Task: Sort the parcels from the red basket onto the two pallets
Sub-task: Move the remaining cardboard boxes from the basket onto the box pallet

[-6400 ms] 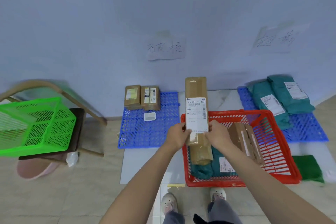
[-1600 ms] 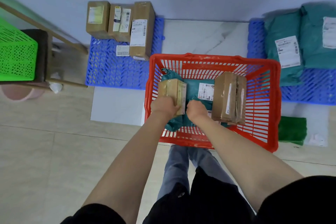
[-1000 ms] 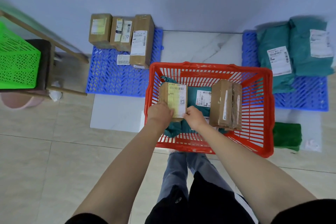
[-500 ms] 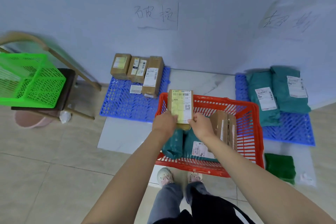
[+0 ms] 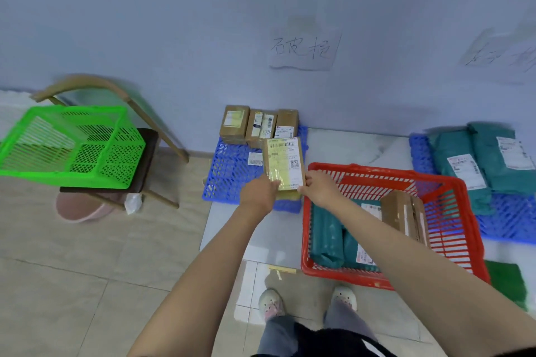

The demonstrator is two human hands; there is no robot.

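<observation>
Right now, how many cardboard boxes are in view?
5. Three stand in a row at the back of the left pallet. One is held in both hands. One leans in the red basket. Others may be hidden.

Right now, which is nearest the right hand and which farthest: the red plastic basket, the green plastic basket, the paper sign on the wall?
1. Red plastic basket, just beside the right hand.
2. Paper sign, up on the wall.
3. Green plastic basket, far left on the chair.
</observation>
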